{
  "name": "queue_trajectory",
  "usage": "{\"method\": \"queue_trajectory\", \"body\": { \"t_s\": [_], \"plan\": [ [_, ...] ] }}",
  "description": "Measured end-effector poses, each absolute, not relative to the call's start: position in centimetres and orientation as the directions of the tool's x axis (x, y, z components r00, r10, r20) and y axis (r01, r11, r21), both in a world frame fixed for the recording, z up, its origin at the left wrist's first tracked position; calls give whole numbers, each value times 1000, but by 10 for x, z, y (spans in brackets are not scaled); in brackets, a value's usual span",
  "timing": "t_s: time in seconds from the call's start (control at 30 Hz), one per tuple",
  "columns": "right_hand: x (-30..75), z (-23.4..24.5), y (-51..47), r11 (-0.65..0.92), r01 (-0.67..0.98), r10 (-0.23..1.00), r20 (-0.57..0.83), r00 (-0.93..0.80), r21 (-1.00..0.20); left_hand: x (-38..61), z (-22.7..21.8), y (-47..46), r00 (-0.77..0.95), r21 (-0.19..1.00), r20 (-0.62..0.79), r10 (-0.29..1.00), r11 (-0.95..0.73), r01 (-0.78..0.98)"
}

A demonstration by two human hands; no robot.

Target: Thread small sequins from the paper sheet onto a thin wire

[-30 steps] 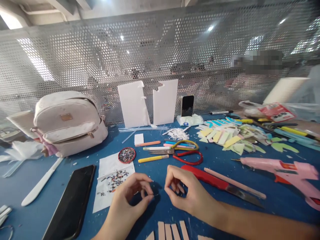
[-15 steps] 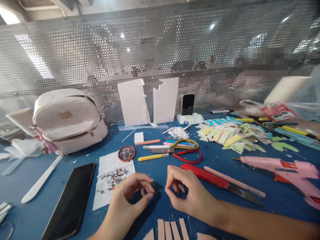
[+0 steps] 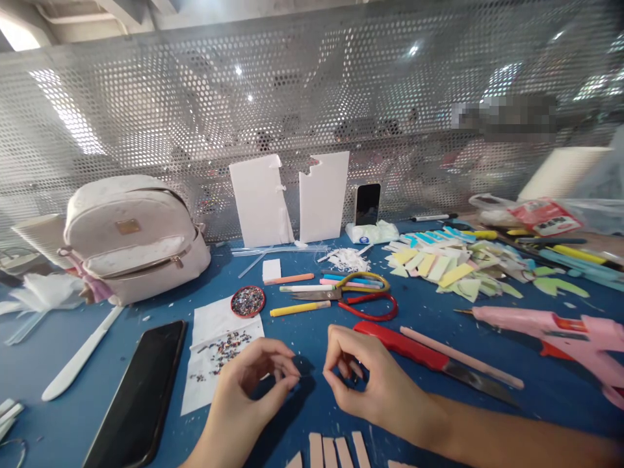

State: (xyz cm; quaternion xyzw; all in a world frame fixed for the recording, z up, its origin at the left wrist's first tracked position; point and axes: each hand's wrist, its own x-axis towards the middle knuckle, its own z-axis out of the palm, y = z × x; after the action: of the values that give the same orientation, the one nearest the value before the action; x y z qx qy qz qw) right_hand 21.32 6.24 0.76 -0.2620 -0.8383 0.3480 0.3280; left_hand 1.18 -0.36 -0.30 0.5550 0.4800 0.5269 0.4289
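Note:
My left hand (image 3: 253, 390) is above the blue table, thumb and fingertips pinched together; whatever sits between them is too small to make out. Across a short gap, my right hand (image 3: 375, 380) is closed in a similar pinch, its content also not discernible. Left of my left hand lies a white paper sheet (image 3: 202, 348) scattered with small dark and coloured bits (image 3: 231, 348). On its upper corner rests a red-rimmed dish (image 3: 248, 301) full of similar bits. Pink strips (image 3: 330, 451) lie below my hands at the bottom edge. A red-handled utility knife (image 3: 404, 344) is just beyond my right hand.
Scissors (image 3: 336, 294) and several markers (image 3: 299, 309) lie ahead. A pink glue gun (image 3: 531, 325) is at right, near paper scraps (image 3: 453, 260). At left are a phone (image 3: 139, 390), a white plastic knife (image 3: 82, 354) and a backpack (image 3: 131, 240). White boards (image 3: 260, 201) stand at the back.
Both hands keep nearly the same pinched pose and position. The whole view has shifted very slightly; no object has visibly moved on the table.

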Motion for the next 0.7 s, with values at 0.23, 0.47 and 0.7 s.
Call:
{"method": "queue_trajectory", "body": {
  "t_s": [0.23, 0.47, 0.7],
  "plan": [
    [213, 3, 62, 658, 201, 641, 401, -654, -725, 15, 1, -5, -58, 988, 143, 988, -139, 64],
    [213, 8, 60, 685, 168, 606, 426, -672, -709, 16, 1, -6, -49, 985, 157, 986, -153, 75],
    [212, 12, 60, 676, 126, 588, 429, -685, -726, 18, 5, -9, -55, 988, 123, 991, -117, 100]
  ]
}}
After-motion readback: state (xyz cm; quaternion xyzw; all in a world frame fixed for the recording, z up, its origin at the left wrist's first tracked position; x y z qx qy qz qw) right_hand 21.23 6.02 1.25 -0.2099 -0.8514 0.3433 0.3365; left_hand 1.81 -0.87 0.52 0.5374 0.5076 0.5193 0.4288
